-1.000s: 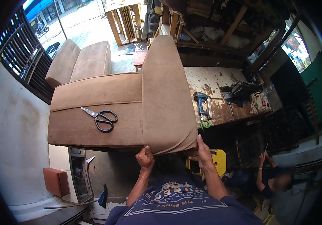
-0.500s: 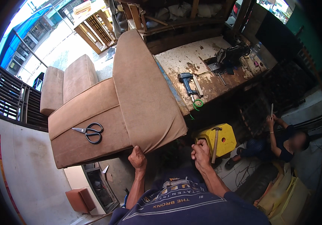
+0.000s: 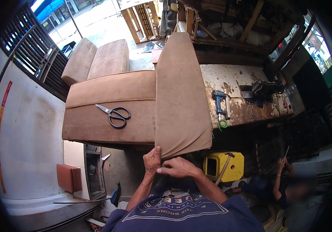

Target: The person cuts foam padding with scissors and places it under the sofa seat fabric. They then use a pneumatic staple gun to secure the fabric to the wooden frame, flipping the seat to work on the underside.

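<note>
A long, tapered piece padded and covered in brown fabric (image 3: pixel 181 92) lies across a brown upholstered seat base (image 3: pixel 92 125). Its near end shows slanting creases in the cover. My left hand (image 3: pixel 151 161) is closed on the fabric at the near left corner, thumb on top. Just below that edge, my right hand (image 3: pixel 178 168) reaches leftward, thumb and fingers apart, close to my left hand; nothing shows in it. Black-handled scissors (image 3: pixel 115 116) lie on the seat base, blades pointing up and left.
A worn workbench (image 3: pixel 231 77) at the right bears a blue staple gun (image 3: pixel 220 104) with a green hose and a sewing machine (image 3: pixel 266 91). A hammer (image 3: pixel 224 168) rests on a yellow plastic stool (image 3: pixel 235 170). Another person (image 3: pixel 280 181) sits low at the right. Brown cushions (image 3: pixel 108 58) stand beyond.
My right hand has moved left from near the yellow stool to beside my left hand, and its closed fingers have spread. My left hand keeps hold of the corner. The view has turned.
</note>
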`<state>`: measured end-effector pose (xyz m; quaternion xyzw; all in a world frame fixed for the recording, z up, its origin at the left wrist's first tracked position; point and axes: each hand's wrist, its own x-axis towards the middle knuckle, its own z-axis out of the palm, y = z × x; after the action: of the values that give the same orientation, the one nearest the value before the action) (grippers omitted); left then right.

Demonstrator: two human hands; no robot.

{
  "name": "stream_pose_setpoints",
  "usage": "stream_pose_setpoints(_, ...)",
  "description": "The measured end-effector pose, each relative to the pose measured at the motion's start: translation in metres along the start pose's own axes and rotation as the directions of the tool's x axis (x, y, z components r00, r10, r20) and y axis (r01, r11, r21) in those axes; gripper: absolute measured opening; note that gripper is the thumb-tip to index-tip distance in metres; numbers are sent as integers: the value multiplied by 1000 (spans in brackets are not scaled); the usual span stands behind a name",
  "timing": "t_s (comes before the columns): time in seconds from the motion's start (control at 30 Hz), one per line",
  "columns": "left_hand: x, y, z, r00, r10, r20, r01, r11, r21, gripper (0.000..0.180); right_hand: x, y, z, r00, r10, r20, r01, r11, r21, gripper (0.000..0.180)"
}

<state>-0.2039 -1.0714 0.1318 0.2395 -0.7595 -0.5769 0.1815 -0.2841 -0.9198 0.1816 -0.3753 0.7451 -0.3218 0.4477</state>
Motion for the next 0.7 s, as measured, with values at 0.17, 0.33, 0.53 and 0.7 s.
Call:
stream_pose_setpoints(0.17,1,-8,5,993,113,-43,-112,993,33,47,-12,-52,-63,821,-257,-510,251,965,-82,41)
stream_pose_setpoints(0.33,0,-36,20,963,244,-113,-222,959,179,47,32,-79,-192,553,-417,-721,-104,824,-557,80)
stream_pose_setpoints(0.53,12,-67,22,889,452,-70,-410,857,312,40,151,-107,-134,827,-363,-429,-83,676,-732,83)
stream_pose_setpoints(0.7,19,-77,23,889,457,0,-422,820,387,19,177,-79,-209,451,-660,-602,-94,635,-767,82)
